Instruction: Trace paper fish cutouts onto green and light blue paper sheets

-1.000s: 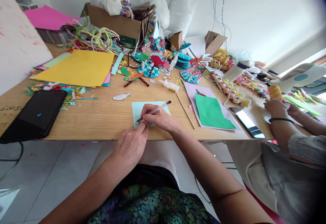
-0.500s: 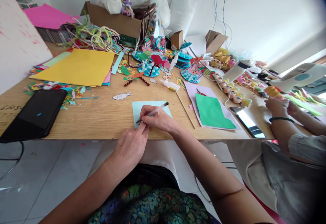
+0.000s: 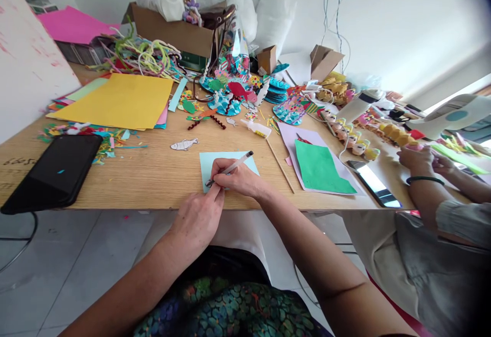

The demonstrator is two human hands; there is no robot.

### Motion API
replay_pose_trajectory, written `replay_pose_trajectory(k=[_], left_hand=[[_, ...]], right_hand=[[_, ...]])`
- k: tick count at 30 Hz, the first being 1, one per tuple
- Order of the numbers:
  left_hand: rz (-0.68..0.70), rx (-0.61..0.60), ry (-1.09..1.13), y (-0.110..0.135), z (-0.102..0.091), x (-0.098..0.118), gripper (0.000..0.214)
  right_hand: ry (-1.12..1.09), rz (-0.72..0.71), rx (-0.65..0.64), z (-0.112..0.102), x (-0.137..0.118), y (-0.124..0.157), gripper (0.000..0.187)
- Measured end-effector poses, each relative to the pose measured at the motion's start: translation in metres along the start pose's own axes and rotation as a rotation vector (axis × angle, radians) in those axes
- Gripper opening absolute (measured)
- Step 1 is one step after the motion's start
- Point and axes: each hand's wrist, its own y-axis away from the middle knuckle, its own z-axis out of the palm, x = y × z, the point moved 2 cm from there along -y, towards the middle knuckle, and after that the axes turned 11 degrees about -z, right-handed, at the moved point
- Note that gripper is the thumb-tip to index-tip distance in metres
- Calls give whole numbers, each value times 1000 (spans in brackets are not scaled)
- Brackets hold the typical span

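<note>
A small sheet of light blue paper (image 3: 208, 162) lies at the table's front edge. Across it, my right hand (image 3: 238, 177) grips a pen (image 3: 242, 159) with a clear barrel and dark ends, its point low on the sheet and partly hidden by fingers. My left hand (image 3: 199, 214) is closed at the paper's lower edge, its index finger stretched onto the sheet beside the pen tip. Whatever is marked on the paper cannot be made out. Just behind lies a white paper fish (image 3: 184, 144) with drawn outlines.
To the left are a black tablet (image 3: 51, 171), paper scraps and yellow sheets (image 3: 115, 102). A wooden stick (image 3: 280, 165), glue bottle (image 3: 256, 128), green paper (image 3: 322, 168) and phone (image 3: 375, 183) lie to the right. A co-worker's hands (image 3: 420, 160) are at far right.
The pen's top end has tipped very slightly to the left and up. Both hands stay in nearly the same place on the paper.
</note>
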Motion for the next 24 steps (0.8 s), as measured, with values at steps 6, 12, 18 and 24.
replay_pose_trajectory(k=[6, 12, 18, 24], left_hand=[[20, 18, 7, 0, 4, -2, 43], [24, 14, 33, -6, -1, -9, 42], [57, -65, 185, -19, -10, -19, 38], [102, -43, 342, -35, -6, -37, 29]], right_hand=[[-142, -54, 280, -15, 0, 5, 4], [218, -128, 358, -28, 4, 28, 13], [466, -227, 160, -35, 14, 49, 25], [635, -241, 0, -36, 20, 45, 31]])
